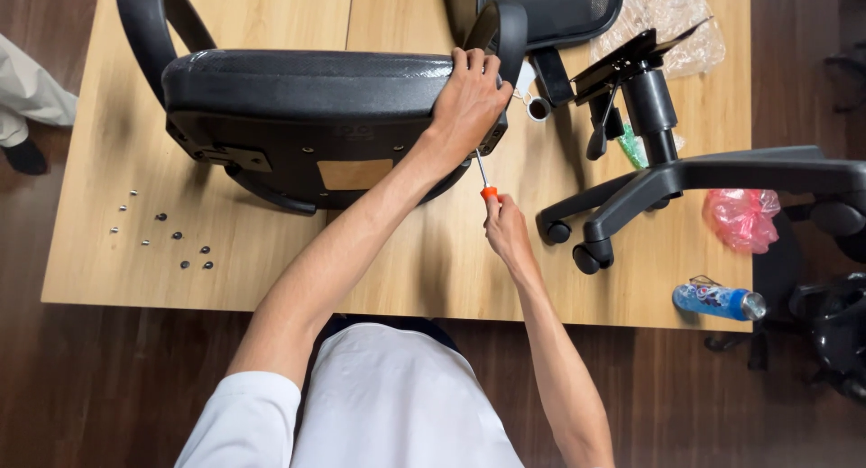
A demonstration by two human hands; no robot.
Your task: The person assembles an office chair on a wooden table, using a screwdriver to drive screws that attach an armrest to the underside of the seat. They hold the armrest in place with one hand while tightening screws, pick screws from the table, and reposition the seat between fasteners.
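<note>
The right hand [507, 229] is closed around a screwdriver [484, 179], fingers wrapped on its orange handle. The tool is slim, with a thin metal shaft above the short orange grip; its long axis runs nearly upright in the view, tip toward 11 o'clock, handle toward 5. The tip meets the underside of the seat [307, 94] just below the left hand [469, 98], which lies flat with fingers curled over the seat's right end, holding it. The seat is black, padded, tipped on its edge, its length running 9 to 3 across the table [424, 270]. At 3 o'clock of the hands lies the wheeled chair base [686, 175]. Small screws [171, 238] lie scattered at 9 o'clock, well apart from the hands. A blue bottle [717, 299] lies at 4 o'clock, near the table's edge.
</note>
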